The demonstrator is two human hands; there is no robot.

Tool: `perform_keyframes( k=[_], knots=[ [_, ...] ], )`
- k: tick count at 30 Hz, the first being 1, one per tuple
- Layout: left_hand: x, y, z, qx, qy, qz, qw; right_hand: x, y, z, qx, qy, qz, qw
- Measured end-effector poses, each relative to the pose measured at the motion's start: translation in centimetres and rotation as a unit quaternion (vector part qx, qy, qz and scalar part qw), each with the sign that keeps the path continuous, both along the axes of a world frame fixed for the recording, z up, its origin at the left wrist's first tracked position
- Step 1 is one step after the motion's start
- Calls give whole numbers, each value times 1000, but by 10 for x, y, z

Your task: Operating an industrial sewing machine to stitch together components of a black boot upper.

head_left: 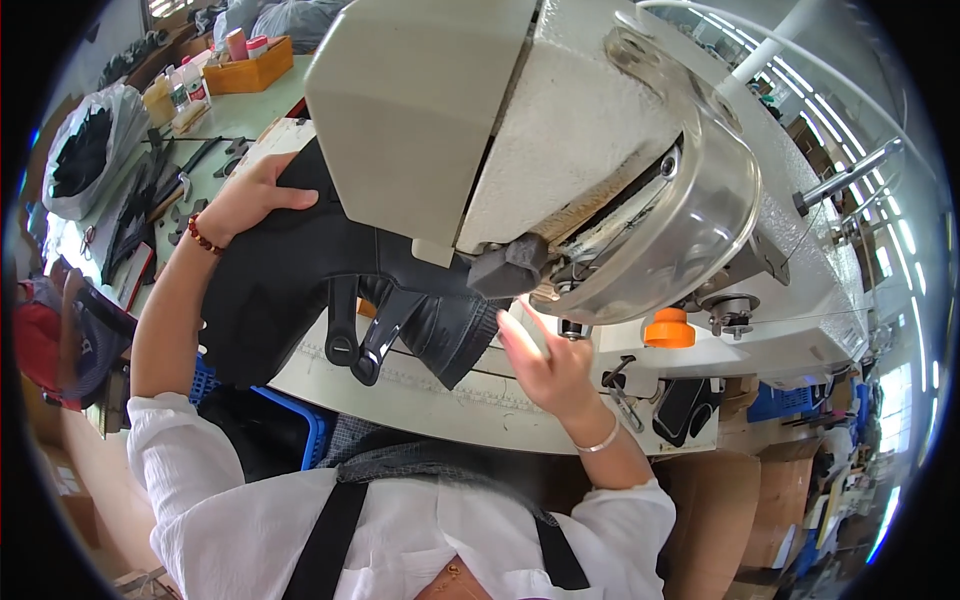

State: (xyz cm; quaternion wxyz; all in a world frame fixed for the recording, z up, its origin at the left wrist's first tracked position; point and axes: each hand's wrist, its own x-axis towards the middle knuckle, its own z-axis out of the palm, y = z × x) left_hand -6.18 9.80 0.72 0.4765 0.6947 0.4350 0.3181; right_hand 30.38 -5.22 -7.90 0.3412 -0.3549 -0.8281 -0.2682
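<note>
A large black leather piece (290, 258) with a pleated end and two dangling straps (371, 340) lies across the bed of a sewing machine (590, 130). My left hand (262, 195) grips its far left edge, thumb stretched over the top and the other fingers partly hidden. Close to the pleated end (455, 335), under the machine head, is my right hand (548, 365). Its fingers are apart and slightly blurred, with nothing visible between them; some fingertips are hidden behind the machine parts. The machine head also covers part of the leather.
An orange knob (669, 328) sticks out below the machine's clear guard (690, 220). Small scissors (625, 405) and a black phone-like object (680, 410) lie on the right. A blue basket (310, 430) sits below the table's left edge. Black strips and a plastic bag (95, 150) cover the green side table.
</note>
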Motion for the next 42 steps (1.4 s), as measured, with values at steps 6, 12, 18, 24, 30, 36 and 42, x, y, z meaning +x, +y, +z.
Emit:
perform_keyframes(
  k=[6, 12, 18, 24, 30, 36, 42],
  knots=[
    [11, -8, 12, 100, 50, 14, 994, -19, 28, 11, 49, 9, -13, 999],
    [5, -9, 10, 10, 43, 12, 999, -16, 26, 12, 22, 25, 17, 999],
    [10, -18, 16, -7, 29, 28, 999, 2, 30, 0, -8, -25, 44, 999],
    [9, -23, 18, -16, -12, 17, 1000, 14, 30, 9, 239, -541, -179, 787],
    [8, -14, 14, 70, 50, 14, 996, 17, 31, 12, 259, -468, -181, 826],
    [9, -5, 13, -30, 2, 41, 999, -9, 36, -5, -81, 97, 117, 985],
    [6, -5, 14, 23, 56, 6, 998, -5, 32, -15, -26, 19, 28, 999]
  ],
)
